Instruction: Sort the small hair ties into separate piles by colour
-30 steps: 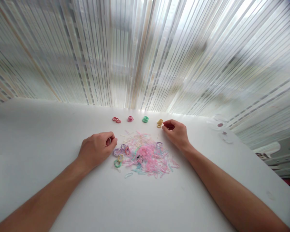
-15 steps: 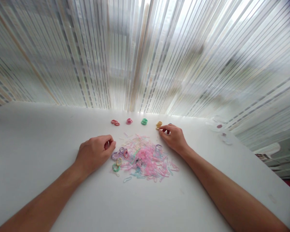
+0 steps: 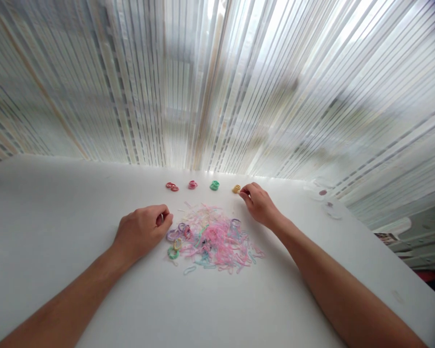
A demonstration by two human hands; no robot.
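Observation:
My right hand is at the far side of the table, its thumb and fingertips pinched on a small yellow hair tie at the edge of the yellow hair tie pile. My left hand rests with curled fingers just left of the heap; whatever lies in its pinch, if anything, is hidden. Between both hands spreads a loose heap of mostly pink, clear and pale blue elastic bands. At its left edge are purple hair ties, a yellow hair tie and a green hair tie.
Along the back of the white table lie red hair ties, pink hair ties and green hair ties. A striped string curtain hangs behind. Clear plastic pieces lie at the right.
My right hand has shifted slightly right, and its fingertips are now closer against the side of the yellow pile. My left hand stays in place. The view has tilted a little.

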